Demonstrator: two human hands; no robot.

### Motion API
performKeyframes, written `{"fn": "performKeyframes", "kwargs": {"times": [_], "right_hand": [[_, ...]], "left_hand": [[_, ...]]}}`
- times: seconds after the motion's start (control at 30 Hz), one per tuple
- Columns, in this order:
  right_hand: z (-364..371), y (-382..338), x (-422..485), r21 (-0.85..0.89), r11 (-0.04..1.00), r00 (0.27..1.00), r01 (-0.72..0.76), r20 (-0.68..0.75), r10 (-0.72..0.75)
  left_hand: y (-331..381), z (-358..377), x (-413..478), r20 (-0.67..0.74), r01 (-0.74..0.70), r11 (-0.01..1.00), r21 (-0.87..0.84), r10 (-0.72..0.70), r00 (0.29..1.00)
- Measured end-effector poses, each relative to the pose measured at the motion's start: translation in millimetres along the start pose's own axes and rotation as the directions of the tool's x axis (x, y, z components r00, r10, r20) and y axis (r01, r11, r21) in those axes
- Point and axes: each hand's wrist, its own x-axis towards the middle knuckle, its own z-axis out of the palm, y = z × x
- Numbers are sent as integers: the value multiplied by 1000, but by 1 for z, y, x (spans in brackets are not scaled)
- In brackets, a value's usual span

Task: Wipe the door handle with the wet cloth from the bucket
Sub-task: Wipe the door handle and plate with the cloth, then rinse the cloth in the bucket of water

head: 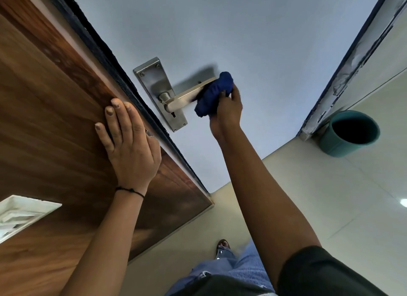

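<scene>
A metal lever door handle (185,96) sticks out from a steel backplate (154,84) on the pale grey door (242,42). My right hand (228,109) grips a bunched dark blue cloth (214,94) and presses it around the outer end of the lever, hiding the tip. My left hand (130,141) lies flat, fingers spread, against the brown wooden panel (55,119) beside the door's dark edge. A teal bucket (350,133) stands on the floor at the right, by the door frame; its inside looks dark.
The door's black edge strip (123,79) runs diagonally between the wooden panel and the door face. A worn door frame (352,60) rises at the right. Pale floor tiles (330,207) spread below. My foot (222,245) and jeans show at the bottom. A white object (19,214) sits lower left.
</scene>
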Motion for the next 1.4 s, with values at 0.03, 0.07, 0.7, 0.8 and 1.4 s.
{"fn": "performKeyframes", "kwargs": {"times": [0.03, 0.07, 0.7, 0.8, 1.4], "right_hand": [[-1, 1, 5, 99, 991, 995, -89, 57, 84], [-4, 1, 9, 152, 974, 984, -170, 84, 159], [-213, -237, 36, 167, 909, 891, -383, 328, 315], [-259, -293, 39, 173, 936, 938, -306, 226, 264], [-518, -428, 295, -397, 831, 797, -390, -597, 89]], "left_hand": [[3, -2, 0, 12, 21, 1000, 0, -21, 1000], [9, -4, 1, 19, 46, 999, -7, -46, 999], [341, -3, 86, 868, 866, 100, -491, 148, 475], [415, 1, 102, 873, 972, -12, -233, 439, 214], [795, 231, 82, 836, 984, 175, -42, 546, -61]]}}
